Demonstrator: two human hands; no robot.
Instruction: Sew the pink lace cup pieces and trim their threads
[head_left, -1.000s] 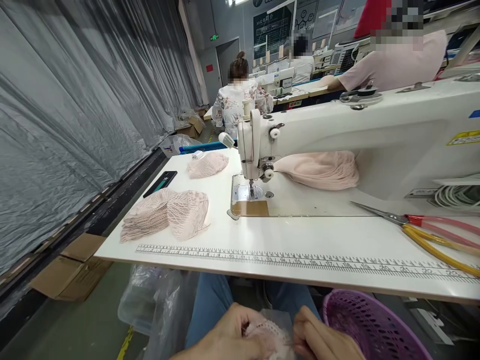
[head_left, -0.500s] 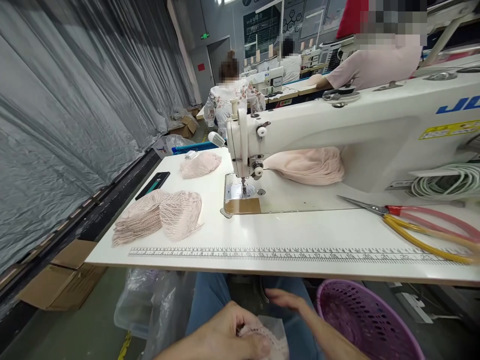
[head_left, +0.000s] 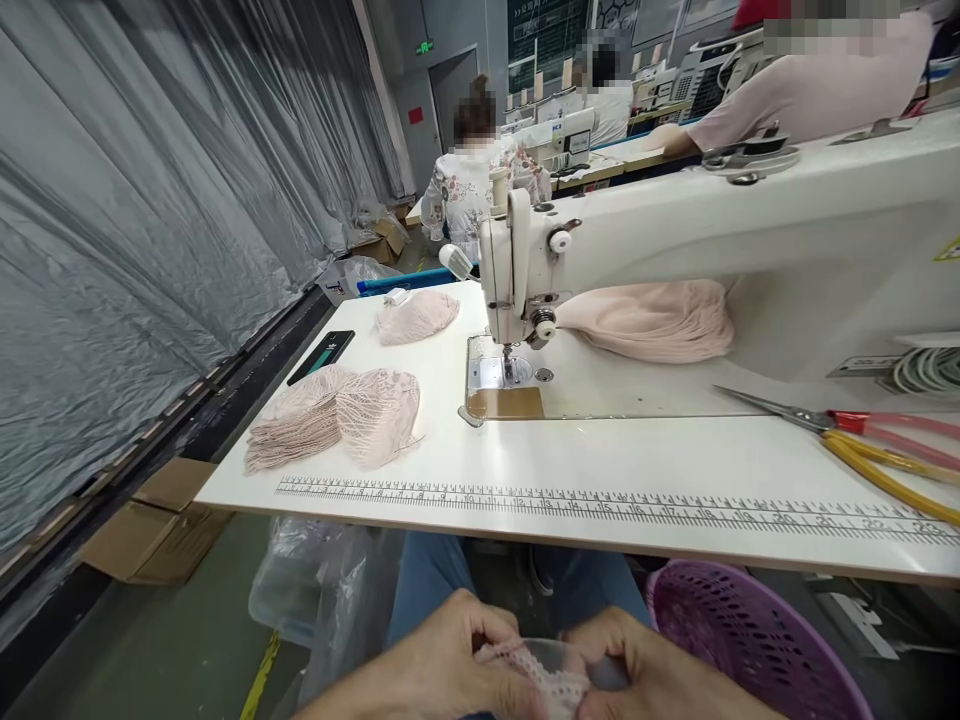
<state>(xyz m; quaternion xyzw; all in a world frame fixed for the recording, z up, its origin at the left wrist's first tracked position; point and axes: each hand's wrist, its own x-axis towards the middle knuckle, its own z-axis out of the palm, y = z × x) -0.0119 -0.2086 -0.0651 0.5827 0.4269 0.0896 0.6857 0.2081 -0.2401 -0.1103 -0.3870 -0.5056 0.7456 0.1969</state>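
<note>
Over my lap, below the table's front edge, my left hand [head_left: 469, 660] pinches a piece of pale pink lace fabric [head_left: 551, 685] with a scalloped edge. My right hand [head_left: 626, 660] grips the other side of the same piece, thumb and fingers closed on it. Sheer, see-through material shows between the two hands. The lower part of the piece is cut off by the frame. Above them on the white table stands a sewing machine [head_left: 517, 270], its needle over the metal plate with no fabric under it.
A stack of pink lace pieces [head_left: 300, 425] lies at the left, near a dark phone-like object [head_left: 322, 355] and another pink piece [head_left: 418, 318]. Pink fabric [head_left: 652, 320] lies under the machine arm. Scissors [head_left: 817, 420] rest at the right. A purple basket [head_left: 750, 620] stands below. Co-workers sit beyond.
My right hand has come in from the right, where it was apart with fingers extended, and has taken hold of the lace fabric. The view has turned slightly left.
</note>
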